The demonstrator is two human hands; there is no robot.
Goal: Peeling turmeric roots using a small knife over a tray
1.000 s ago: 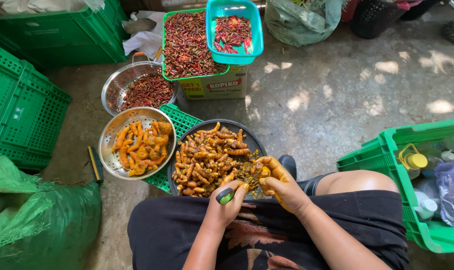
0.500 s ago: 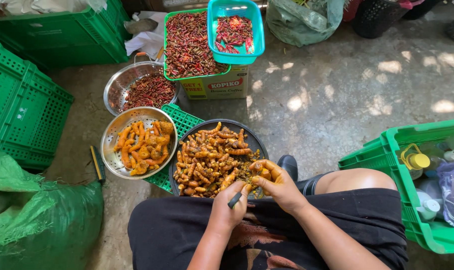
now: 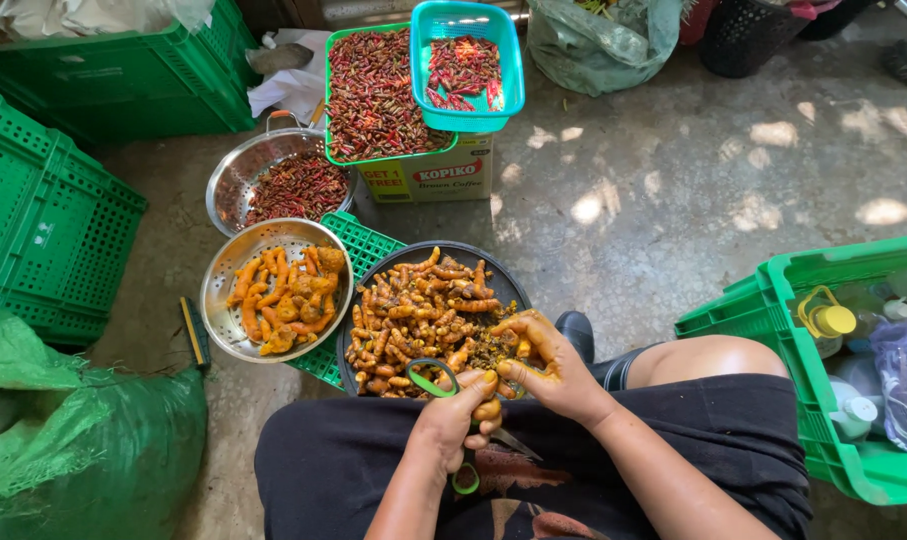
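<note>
Left hand (image 3: pixel 451 425) closed around a green-handled peeler (image 3: pixel 435 384), its second loop showing below the wrist. Root (image 3: pixel 489 410), touching the peeler, is pinched at the fingertips of both hands, its long axis roughly toward the lap; most of it is hidden. Right hand (image 3: pixel 548 368), fingers curled, steadies its far end. Beyond the grip: black tray (image 3: pixel 493 270) of unpeeled roots. Up and left of the grip: steel bowl (image 3: pixel 223 290) of peeled orange pieces. Nothing lies between grip and bowl except the tray's edge.

An outdoor food-sorting yard is shown. A sunlit concrete floor (image 3: pixel 673 200) is seen. Green crates (image 3: pixel 43 220) are stacked at nine o'clock, chilli trays (image 3: pixel 373 90) at twelve.
</note>
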